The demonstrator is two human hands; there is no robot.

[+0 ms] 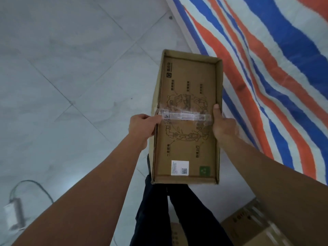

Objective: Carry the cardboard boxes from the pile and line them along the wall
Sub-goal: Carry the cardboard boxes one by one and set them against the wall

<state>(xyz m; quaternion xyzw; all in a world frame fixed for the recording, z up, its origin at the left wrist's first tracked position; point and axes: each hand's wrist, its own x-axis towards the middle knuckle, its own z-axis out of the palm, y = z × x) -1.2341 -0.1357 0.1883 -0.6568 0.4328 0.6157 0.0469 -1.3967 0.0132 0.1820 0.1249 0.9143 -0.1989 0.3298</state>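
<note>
I have a flat cardboard box (186,119) held out in front of me, clear of the floor, its long sides running away from me; my left hand (142,126) is clamped on its left edge with the fingers curled against the side, and my right hand (222,123) grips the right edge, thumb lying up along the rim; both hands are closed on it at about the middle of its length. The face toward me carries a printed line drawing, a strip of clear tape (184,115) across the middle, a white label (179,167) and a green square mark (204,170) near the near end. Below the box are my legs in dark trousers (170,215), standing on a pale grey tiled floor (62,77); to the right a red, white and blue striped tarpaulin (275,77) covers the floor, its edge passing just beside the box's far right corner. Two more cardboard boxes show at the bottom, one (248,226) under my right forearm, another (174,233) partly hidden behind my legs. At the lower left a small grey device with a cable (16,210) lies on the floor, well apart from the box.
</note>
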